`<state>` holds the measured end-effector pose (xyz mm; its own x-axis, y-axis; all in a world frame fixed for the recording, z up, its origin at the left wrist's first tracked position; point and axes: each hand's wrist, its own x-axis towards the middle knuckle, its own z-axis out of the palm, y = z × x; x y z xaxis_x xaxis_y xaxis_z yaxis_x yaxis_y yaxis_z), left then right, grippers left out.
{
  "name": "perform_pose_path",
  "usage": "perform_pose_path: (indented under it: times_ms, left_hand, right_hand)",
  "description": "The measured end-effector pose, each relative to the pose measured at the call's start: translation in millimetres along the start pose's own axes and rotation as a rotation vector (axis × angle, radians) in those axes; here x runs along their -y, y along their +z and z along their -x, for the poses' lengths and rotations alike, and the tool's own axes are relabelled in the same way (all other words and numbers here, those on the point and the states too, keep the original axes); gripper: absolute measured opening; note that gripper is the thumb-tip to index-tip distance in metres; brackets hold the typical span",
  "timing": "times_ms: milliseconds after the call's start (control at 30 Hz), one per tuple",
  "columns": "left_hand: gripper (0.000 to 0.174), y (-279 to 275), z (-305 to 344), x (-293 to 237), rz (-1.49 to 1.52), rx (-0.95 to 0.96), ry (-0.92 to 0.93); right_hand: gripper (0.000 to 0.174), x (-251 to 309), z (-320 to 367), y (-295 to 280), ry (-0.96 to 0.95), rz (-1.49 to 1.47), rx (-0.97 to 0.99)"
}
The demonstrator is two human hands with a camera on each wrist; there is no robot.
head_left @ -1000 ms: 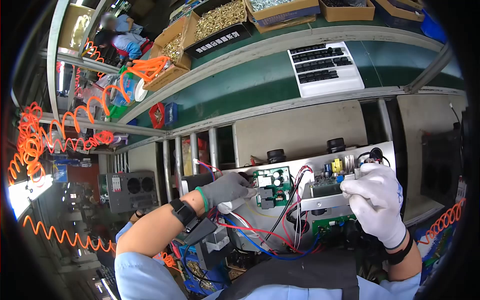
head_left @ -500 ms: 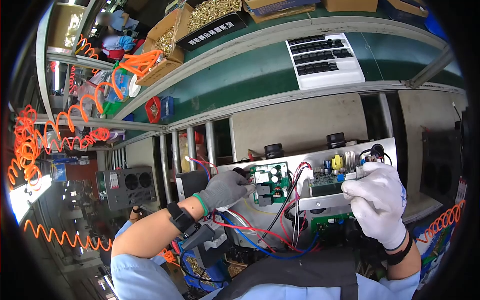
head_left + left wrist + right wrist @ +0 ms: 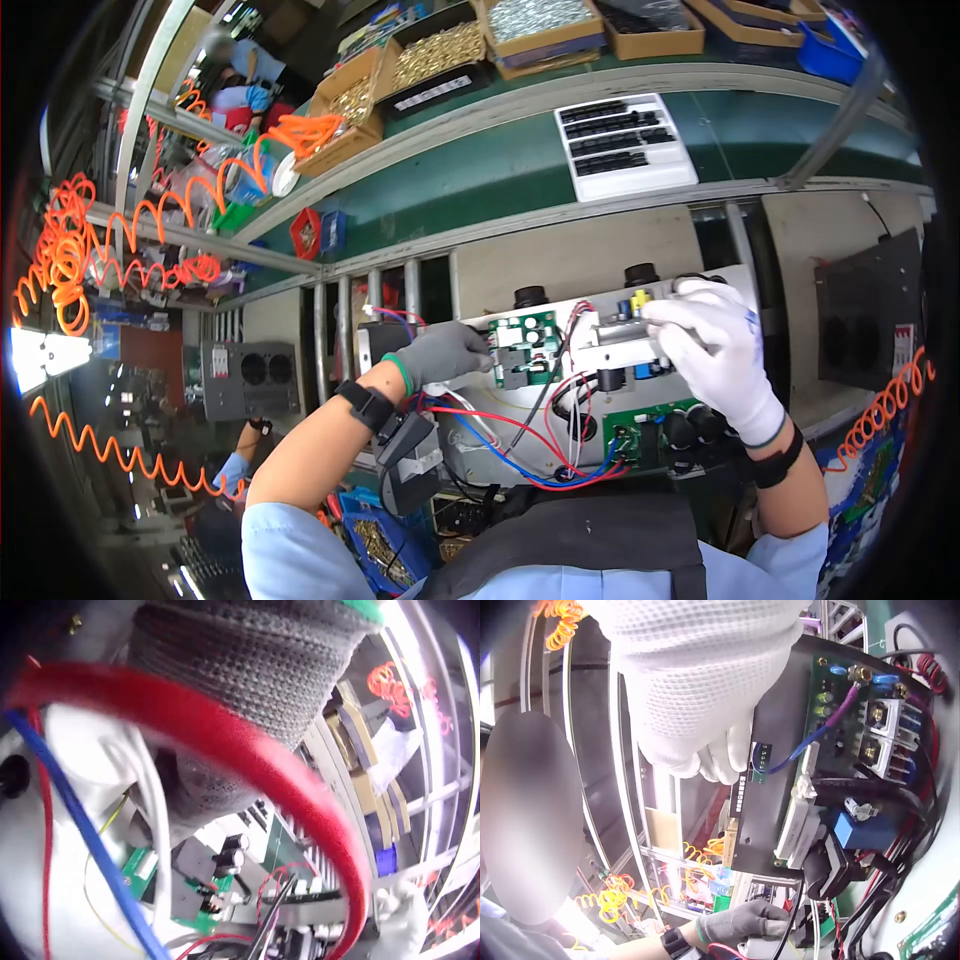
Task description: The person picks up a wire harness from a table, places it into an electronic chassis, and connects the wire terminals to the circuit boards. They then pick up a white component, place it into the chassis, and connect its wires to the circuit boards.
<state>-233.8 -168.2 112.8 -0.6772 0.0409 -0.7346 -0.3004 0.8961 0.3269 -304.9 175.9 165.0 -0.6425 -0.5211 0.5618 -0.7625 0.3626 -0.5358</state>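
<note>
My left hand [image 3: 447,357], in a grey knit glove, reaches over the left part of a metal chassis [image 3: 520,412]. Its fingertips lie at the left edge of a green circuit board [image 3: 541,335]. A thick red cable [image 3: 247,742] crosses in front of that hand in the left wrist view; the fingertips are hidden there, and I cannot tell whether they pinch anything. My right hand [image 3: 718,345], white-gloved, grips the edge of a dark metal plate [image 3: 780,705] carrying a circuit board [image 3: 826,699]. A small terminal connector [image 3: 761,760] sits right by its fingers.
Red and blue cables [image 3: 505,470] loop over the chassis's near side. Beyond the rollers [image 3: 413,285], a white tray [image 3: 625,180] of black parts lies on the green bench. Boxes of screws [image 3: 435,60] line the back. Grey fan units stand left [image 3: 250,378] and right [image 3: 868,310].
The plate under my right hand has tipped, so its metal edge now hides most of its board. A lower board shows more. My left hand stays by the green board; the head view has shifted.
</note>
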Motion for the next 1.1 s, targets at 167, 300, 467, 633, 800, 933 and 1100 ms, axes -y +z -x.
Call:
perform_pose_path:
  times_ms: [167, 300, 467, 633, 800, 933, 1100]
  left_hand:
    - [0.027, -1, 13, -30, -0.257, -0.083, -0.097]
    - [0.030, 13, 17, -21, -0.100, -0.262, -0.109]
    - [0.031, 15, 12, -23, -0.285, -0.211, -0.108]
    - [0.030, 19, 15, -44, -0.312, -0.301, -0.164]
    - [0.031, 17, 12, -40, -0.342, -0.321, -0.171]
    - [0.032, 15, 27, -48, -0.349, -0.371, -0.115]
    - [0.026, -26, 64, -18, 0.022, -0.707, 0.128]
  right_hand:
    - [0.012, 0, -4, 10, 0.123, -0.116, -0.072]
    - [0.011, 3, 0, 10, 0.126, -0.135, -0.099]
    - [0.015, 10, 4, 3, 0.223, -0.207, -0.044]
    - [0.017, 7, 5, 9, 0.310, -0.303, -0.064]
    - [0.017, 7, 4, 15, 0.339, -0.290, -0.045]
    - [0.019, 4, 9, 14, 0.358, -0.304, -0.024]
    - [0.021, 7, 8, 13, 0.374, -0.303, -0.019]
